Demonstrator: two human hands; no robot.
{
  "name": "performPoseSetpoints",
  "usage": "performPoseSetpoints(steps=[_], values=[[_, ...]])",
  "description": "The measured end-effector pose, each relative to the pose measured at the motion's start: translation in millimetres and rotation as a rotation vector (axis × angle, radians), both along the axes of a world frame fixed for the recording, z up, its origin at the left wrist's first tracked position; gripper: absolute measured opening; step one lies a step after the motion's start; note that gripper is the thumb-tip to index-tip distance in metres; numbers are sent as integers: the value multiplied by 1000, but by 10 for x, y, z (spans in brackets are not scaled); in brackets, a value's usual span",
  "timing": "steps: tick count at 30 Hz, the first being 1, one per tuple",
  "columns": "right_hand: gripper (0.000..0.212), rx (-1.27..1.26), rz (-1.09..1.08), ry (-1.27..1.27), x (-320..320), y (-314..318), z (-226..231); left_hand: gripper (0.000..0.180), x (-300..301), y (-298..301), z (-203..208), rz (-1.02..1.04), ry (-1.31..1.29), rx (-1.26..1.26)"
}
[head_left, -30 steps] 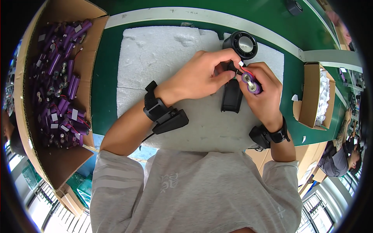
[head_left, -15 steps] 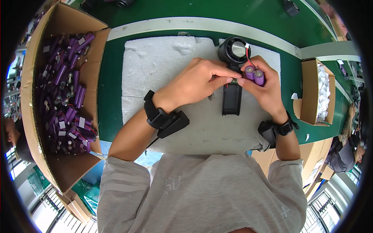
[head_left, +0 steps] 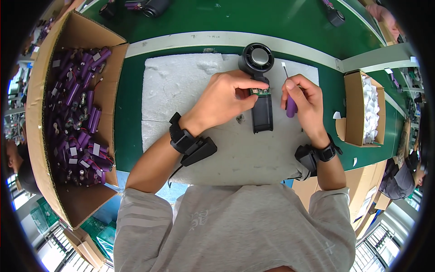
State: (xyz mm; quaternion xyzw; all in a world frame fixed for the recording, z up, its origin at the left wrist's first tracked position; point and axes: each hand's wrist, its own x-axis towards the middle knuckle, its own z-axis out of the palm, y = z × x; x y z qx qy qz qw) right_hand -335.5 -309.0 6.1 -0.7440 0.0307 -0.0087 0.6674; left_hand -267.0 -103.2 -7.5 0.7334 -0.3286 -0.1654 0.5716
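A black handheld fan [head_left: 262,115] lies on a white foam block [head_left: 176,77], its round head pointing away from me and its handle open like a trough. At the top of the handle shows a small green circuit board [head_left: 261,91]. My left hand [head_left: 219,97] pinches the fan there, forefinger and thumb at the board's edges. Just right of the fan, my right hand [head_left: 309,100] grips a purple battery pack [head_left: 291,108], partly hidden by the fingers. Its wire rises to a white plug [head_left: 283,65] above the fingertips.
At the left stands a large cardboard box [head_left: 38,136] full of purple battery packs. A smaller box [head_left: 353,109] with white pieces is at the right. Other fan bodies [head_left: 156,6] lie on the green table [head_left: 253,18] beyond a pale rail [head_left: 181,41].
My right hand has drawn back from the board and turned the battery pack, so its wire and plug point upward. The fan has shifted slightly left, and the board shows more.
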Motion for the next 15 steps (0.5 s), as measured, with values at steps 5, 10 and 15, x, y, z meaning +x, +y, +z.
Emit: performPoseSetpoints(steps=[5, 10, 15], values=[[21, -290, 40, -87, 1, 53, 75, 28, 24, -37, -14, 103, 57, -12], [11, -515, 81, -297, -55, 98, 89, 27, -62, -51, -38, 135, 80, -46], [7, -637, 165, -333, -54, 103, 50, 28, -90, -93, -65, 143, 60, -83]])
